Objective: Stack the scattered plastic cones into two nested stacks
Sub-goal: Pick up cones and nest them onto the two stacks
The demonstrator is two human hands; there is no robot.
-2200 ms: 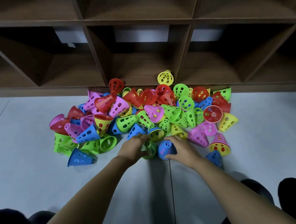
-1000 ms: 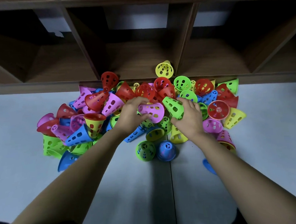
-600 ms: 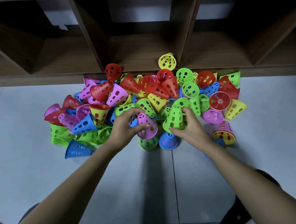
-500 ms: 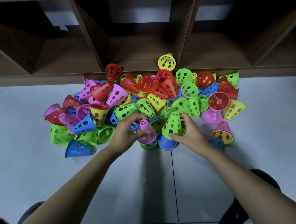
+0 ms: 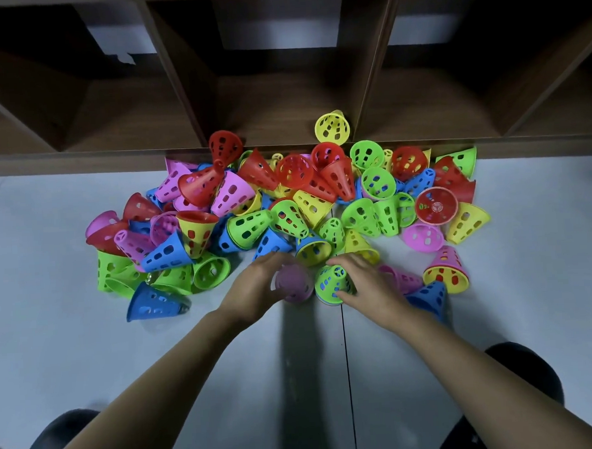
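both hands are dropping back from the pile to the near floor [image 5: 71, 356]. the left hand [image 5: 253, 290] is curling round a pink cone [image 5: 292, 283], blurred here, and the right hand [image 5: 370, 285] is gripping a green cone [image 5: 330, 284] by its wall, with blue showing through its holes, so it is probably nesting over a blue one. these cones are looking light, thin and stiff, with smooth tapering sides that are likely slipping under a squeeze; taking them low near the wide rim, or with a fingertip in a hole, is seeming safest. the pile of cones [image 5: 287, 207] is lying just beyond the fingertips, touching the shelf [image 5: 281, 105] behind it. a blue cone [image 5: 428, 298] is lying just outside the right wrist and risking a knock.
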